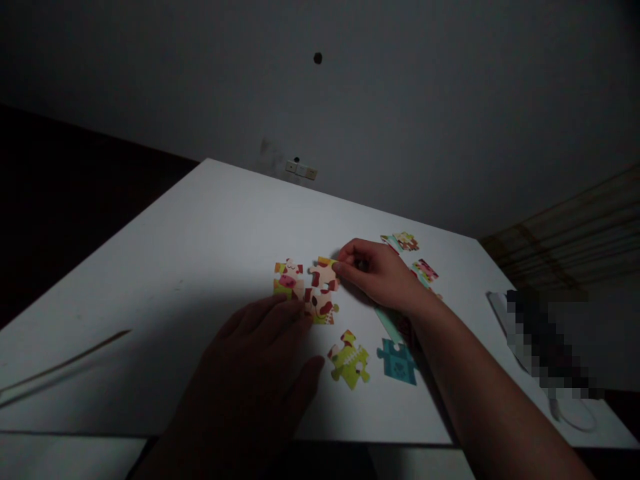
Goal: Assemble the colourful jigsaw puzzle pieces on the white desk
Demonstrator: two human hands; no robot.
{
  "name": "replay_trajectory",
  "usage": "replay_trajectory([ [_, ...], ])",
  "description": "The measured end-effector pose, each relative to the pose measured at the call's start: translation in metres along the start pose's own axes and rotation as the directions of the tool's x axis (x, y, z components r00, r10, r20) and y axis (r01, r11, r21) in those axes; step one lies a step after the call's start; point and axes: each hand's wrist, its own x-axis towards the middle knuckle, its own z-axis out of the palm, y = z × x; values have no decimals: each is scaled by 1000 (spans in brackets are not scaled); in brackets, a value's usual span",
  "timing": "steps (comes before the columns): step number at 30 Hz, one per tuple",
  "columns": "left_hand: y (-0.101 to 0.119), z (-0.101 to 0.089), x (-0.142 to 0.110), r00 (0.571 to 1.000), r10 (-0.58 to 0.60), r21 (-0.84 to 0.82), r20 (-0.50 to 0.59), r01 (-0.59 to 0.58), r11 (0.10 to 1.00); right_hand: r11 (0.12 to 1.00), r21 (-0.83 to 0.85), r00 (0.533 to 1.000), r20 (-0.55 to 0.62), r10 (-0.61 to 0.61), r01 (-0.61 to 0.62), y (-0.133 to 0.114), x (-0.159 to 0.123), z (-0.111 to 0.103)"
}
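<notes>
My right hand pinches a puzzle piece by its right edge, thumb and fingers closed together. This piece shows brown and cream patches with a yellow strip on top. Just below it lies another cow-patterned piece. To their left is a piece with a cow's face. My left hand lies flat over the lower part of these pieces, fingers stretched out, hiding some of them. Nearer to me are a green piece and a teal piece.
More pieces lie beyond my right forearm, among them a pink one and a yellowish one. A thin stick is at left on the white table. A blurred-out object and a cable are at right.
</notes>
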Motion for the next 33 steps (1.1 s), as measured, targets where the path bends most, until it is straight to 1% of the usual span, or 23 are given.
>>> replay_trajectory([
  [3,1,0,0,1000,-15,2,15,15,1000,1000,23,1000,13,-15,15,0,0,0],
  [6,2,-1,1,1000,-6,-12,15,6,1000,1000,4,999,40,-20,20,1,0,1],
  [11,1,-1,1,1000,-5,6,-4,5,1000,999,12,997,63,-41,40,6,1,5],
  [15,1,-1,0,1000,3,-6,-11,-3,1000,998,37,996,70,-46,43,4,-1,2],
  [17,0,-1,0,1000,1,-7,-6,-1,1000,997,58,990,127,-62,55,-1,-4,-2],
  [20,0,-2,1,1000,-3,-1,-2,3,1000,995,82,959,272,-74,54,-8,-9,-7],
  [22,0,-1,1,1000,0,2,-3,0,1000,995,87,947,312,-76,51,-11,-10,-8],
  [26,1,-1,1,1000,4,4,-20,-4,1000,993,113,963,262,-70,41,-11,-10,-8],
  [28,1,-1,1,1000,2,7,-25,-1,1000,993,112,965,257,-54,26,-8,-10,-9],
  [33,1,1,3,997,-59,37,-40,60,997,999,28,968,250,21,-29,2,-12,-15],
])
